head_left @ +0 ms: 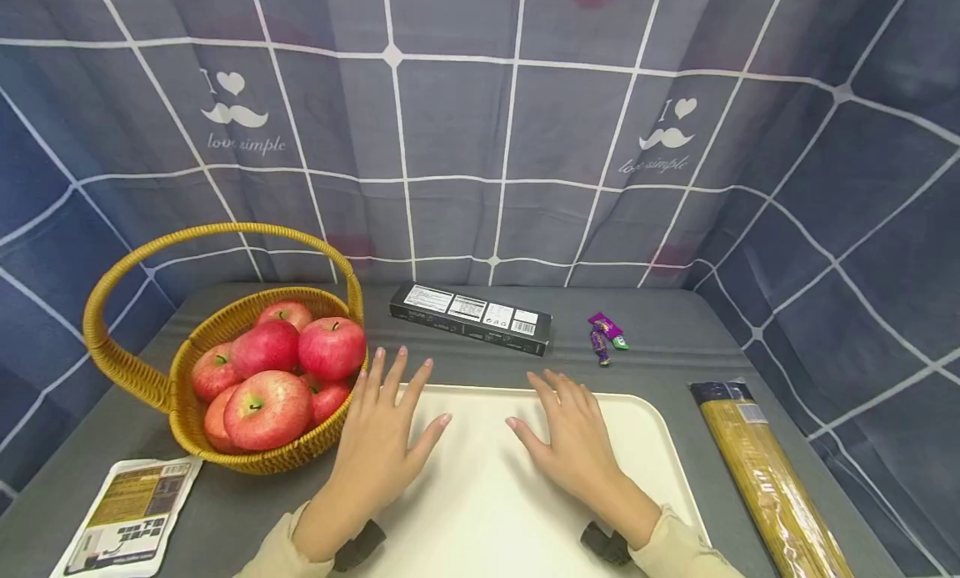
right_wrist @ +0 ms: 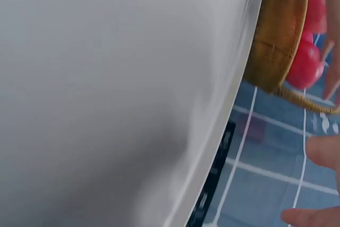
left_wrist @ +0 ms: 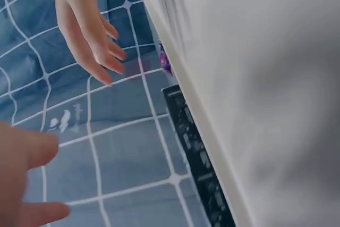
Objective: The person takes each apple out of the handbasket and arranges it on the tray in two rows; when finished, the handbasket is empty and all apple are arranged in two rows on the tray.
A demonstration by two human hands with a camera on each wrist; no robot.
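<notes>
Nearest to my head camera, both hands lie flat on the cream tray (head_left: pixel 660 444), fingers straight and spread, clamped on nothing: the left hand (head_left: pixel 382 444) at the tray's 9 o'clock edge, the right hand (head_left: pixel 573 440) near its middle. I see the basket (head_left: pixel 127 361) of red apples (head_left: pixel 300 357) at 10 o'clock from the left hand, a black box (head_left: pixel 471 317) at 12, a purple candy (head_left: pixel 604 336) at 1, a spaghetti pack (head_left: pixel 772 486) at 3, a printed pouch (head_left: pixel 131 515) at 8.

From the left wrist, I see the right hand (left_wrist: pixel 87 27) at 11 o'clock, fingers loosely apart, beside the tray's (left_wrist: pixel 255 89) rim.

From the right wrist, the tray (right_wrist: pixel 117 89) fills my view; the basket (right_wrist: pixel 276 30) sits at 2 o'clock.
</notes>
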